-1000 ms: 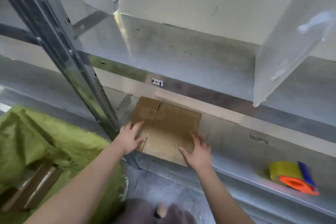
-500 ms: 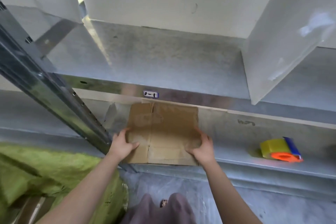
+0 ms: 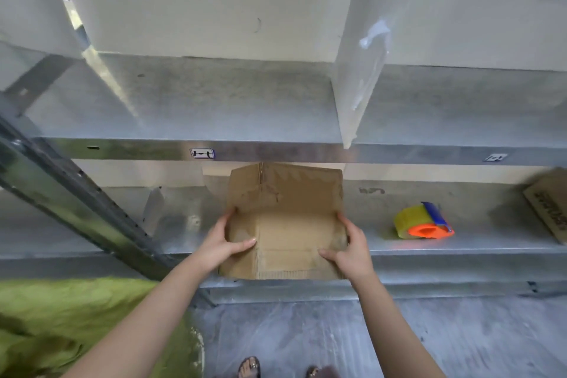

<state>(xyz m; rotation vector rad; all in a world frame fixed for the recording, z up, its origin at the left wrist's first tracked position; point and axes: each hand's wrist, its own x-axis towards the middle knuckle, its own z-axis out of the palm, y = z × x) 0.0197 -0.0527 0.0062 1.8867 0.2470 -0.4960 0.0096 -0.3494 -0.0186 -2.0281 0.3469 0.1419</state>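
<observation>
A flattened brown cardboard box (image 3: 288, 218) lies on the lower metal shelf (image 3: 478, 247), its far part bent upward. My left hand (image 3: 221, 244) grips its left edge, thumb on top and fingers round the side. My right hand (image 3: 349, 247) grips the right edge in the same way. The near edge of the box overhangs the shelf front slightly.
A tape dispenser (image 3: 425, 222) with a yellow roll and orange core sits on the same shelf to the right. Another cardboard piece (image 3: 549, 205) lies at the far right. A slanted metal upright (image 3: 82, 209) crosses the left. A green sack (image 3: 76, 325) fills the lower left. Feet in sandals (image 3: 250, 367) stand on the grey floor.
My hands went from lying flat on the box to gripping its two side edges. The far part of the box has lifted. The view has swung to the right.
</observation>
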